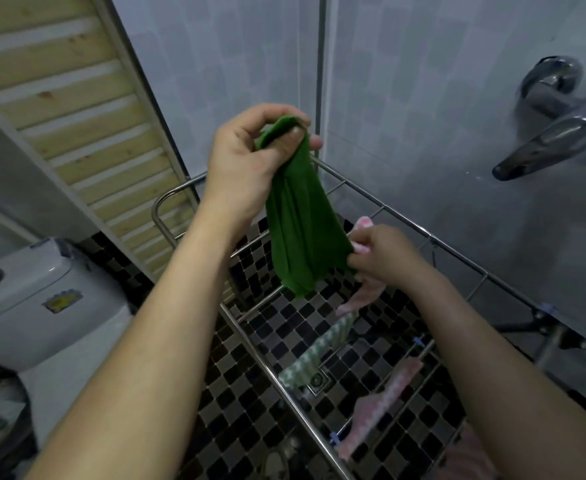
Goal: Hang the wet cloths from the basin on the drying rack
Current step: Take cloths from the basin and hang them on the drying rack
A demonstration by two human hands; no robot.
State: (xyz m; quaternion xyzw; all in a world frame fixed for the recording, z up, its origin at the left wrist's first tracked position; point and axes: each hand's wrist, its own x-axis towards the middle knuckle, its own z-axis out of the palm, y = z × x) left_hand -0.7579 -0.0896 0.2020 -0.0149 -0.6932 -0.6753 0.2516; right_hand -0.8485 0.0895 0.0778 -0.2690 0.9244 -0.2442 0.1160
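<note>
A green cloth hangs bunched above the steel drying rack. My left hand grips its top end, raised over the rack's far corner. My right hand pinches the cloth's lower right edge. A pink cloth hangs over a rack bar just behind and below my right hand. A green-and-white checked cloth is draped over another bar, and a second pink cloth hangs nearer to me. The basin is out of view.
A white toilet cistern stands at the left. A chrome tap juts from the tiled wall at the right. A slatted wooden door stands at the back left. Black-and-grey mosaic floor with a drain lies under the rack.
</note>
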